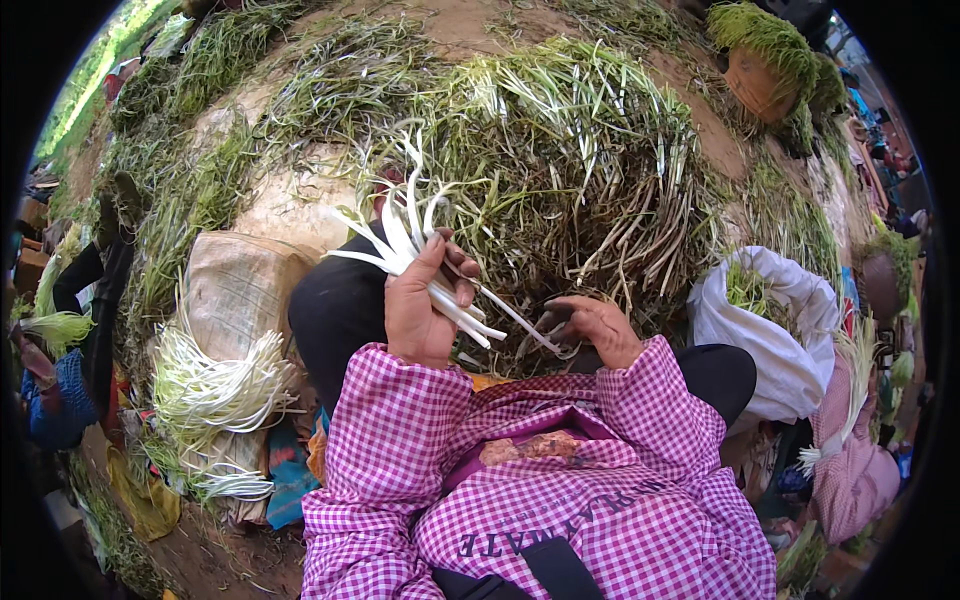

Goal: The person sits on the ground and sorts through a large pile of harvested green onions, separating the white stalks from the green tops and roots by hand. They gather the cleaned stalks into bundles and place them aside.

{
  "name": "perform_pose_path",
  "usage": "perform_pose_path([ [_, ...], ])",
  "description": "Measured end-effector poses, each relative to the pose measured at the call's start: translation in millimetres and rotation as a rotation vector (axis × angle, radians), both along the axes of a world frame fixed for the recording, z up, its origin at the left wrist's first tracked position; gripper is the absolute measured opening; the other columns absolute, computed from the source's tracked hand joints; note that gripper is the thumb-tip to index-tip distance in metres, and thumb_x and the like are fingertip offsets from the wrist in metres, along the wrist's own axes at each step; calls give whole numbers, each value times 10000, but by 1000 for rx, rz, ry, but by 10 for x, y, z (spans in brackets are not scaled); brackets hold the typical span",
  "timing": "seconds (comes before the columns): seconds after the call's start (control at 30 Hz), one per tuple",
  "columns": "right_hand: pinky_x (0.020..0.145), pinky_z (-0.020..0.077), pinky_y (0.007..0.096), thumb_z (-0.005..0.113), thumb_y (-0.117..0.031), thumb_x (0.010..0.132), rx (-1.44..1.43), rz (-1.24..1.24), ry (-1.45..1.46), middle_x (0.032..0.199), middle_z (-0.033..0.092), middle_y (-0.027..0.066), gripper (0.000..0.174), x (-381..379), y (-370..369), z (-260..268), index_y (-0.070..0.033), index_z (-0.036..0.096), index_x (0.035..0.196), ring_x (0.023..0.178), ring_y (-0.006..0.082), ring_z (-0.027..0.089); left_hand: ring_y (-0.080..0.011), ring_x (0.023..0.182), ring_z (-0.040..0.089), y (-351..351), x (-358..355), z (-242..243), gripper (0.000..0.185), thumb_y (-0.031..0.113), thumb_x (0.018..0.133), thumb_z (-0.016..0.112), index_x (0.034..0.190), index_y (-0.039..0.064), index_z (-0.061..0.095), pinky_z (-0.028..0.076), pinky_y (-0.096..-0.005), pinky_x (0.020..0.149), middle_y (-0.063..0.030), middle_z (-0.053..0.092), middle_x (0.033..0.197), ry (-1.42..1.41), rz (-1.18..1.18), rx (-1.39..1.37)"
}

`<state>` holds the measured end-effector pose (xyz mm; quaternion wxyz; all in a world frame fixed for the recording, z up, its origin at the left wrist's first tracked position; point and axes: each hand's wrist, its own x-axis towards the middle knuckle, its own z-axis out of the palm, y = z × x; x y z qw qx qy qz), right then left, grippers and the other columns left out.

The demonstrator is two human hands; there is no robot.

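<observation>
My left hand [429,300] is closed around a small bunch of peeled white stalks [405,232], probably scallions or garlic shoots, their pale tops fanning up and away from me. One thin stalk [517,315] slants out of that grip down to the right. My right hand [600,326] is by its lower end, fingers bent and partly in shadow; whether they pinch the stalk is unclear. In front of my knees lies a large heap of unpeeled green stalks [592,150], with brownish root ends [645,240] towards me.
A pile of clean white stalks [225,382] lies at my left beside a tan woven sack [240,285]. At my right stands a white sack [765,337] holding green scraps. Other people, one in a pink checked sleeve [855,457], sit close on the right. Green trimmings [345,82] cover the ground beyond.
</observation>
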<state>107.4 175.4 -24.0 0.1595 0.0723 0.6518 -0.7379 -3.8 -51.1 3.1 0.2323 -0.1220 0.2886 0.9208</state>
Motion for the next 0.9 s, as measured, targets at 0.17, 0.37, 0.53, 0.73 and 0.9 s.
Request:
perform_pose_path([
  [0.17, 746, 479, 268, 613, -209, 876, 323, 24, 174, 942, 601, 77, 351, 56, -248, 90, 34, 568, 1125, 828, 160, 596, -214, 773, 625, 132, 84, -1, 205, 171, 933, 514, 1053, 7, 533, 456, -251, 451, -68, 596, 820, 36, -69, -100],
  [0.37, 708, 478, 247, 624, -77, 843, 76, -165, 95, 909, 620, 59, 194, -206, -535, 114, 38, 612, 999, 793, 120, 594, -163, 705, 627, 338, 306, -67, 237, 135, 889, 567, 1076, -9, 576, 505, -239, 490, -64, 639, 917, -92, -202, -141],
  [0.53, 660, 474, 222, 582, -29, 862, 10, -315, 128, 819, 637, 21, 96, -213, -517, 104, 24, 624, 930, 707, 69, 561, -151, 664, 617, 277, 270, -63, 297, 142, 890, 564, 1136, -25, 557, 510, -240, 473, -118, 640, 973, 98, -334, -146],
  [0.73, 663, 464, 227, 548, -176, 904, 405, -185, -152, 800, 623, 39, 205, 1, 97, -300, 18, 606, 938, 731, 101, 572, -261, 914, 637, 186, 153, 21, 174, 188, 933, 510, 991, 30, 556, 504, -280, 509, -158, 622, 1027, 31, -173, -48],
  [0.9, 819, 453, 262, 543, -268, 921, -25, 22, -105, 973, 616, 51, 376, 346, -61, -264, 12, 554, 1172, 893, 129, 559, -263, 912, 642, 187, 151, -96, 185, 207, 941, 504, 1002, 40, 555, 496, -282, 505, -158, 626, 1019, 22, -105, -12],
])
